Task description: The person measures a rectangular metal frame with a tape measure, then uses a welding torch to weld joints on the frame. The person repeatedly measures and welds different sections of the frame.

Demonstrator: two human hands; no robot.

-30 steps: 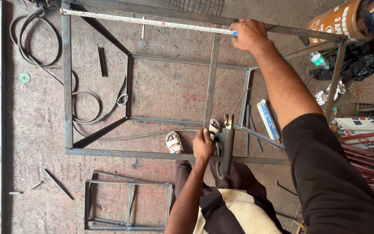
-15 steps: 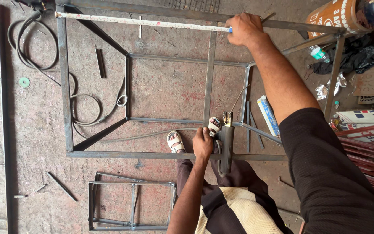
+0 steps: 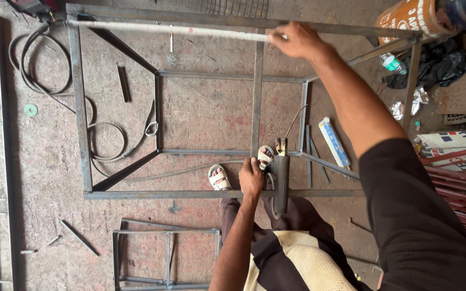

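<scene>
A welded steel frame [image 3: 82,134] stands in front of me, seen from above. A white measuring tape [image 3: 173,29] lies stretched along its far top bar. My right hand [image 3: 299,41] pinches the tape's end against that bar, arm fully extended. My left hand [image 3: 251,178] is curled round the near end of the frame's middle bar [image 3: 257,102], just above the near rail. A dark welding electrode holder [image 3: 281,180] hangs on the rail, right beside that hand. My sandalled feet [image 3: 219,178] show on the floor below.
Coiled cables [image 3: 33,70] lie on the concrete floor at left. A smaller steel frame [image 3: 163,253] lies at the bottom, loose rods beside it. An electrode packet [image 3: 334,143], a plastic bottle [image 3: 392,63], an orange drum [image 3: 413,19] and stacked red bars [image 3: 459,199] crowd the right.
The view has drifted slightly, so the frame sits a little further left. My right hand stays on the tape and my left hand keeps its grip on the bar.
</scene>
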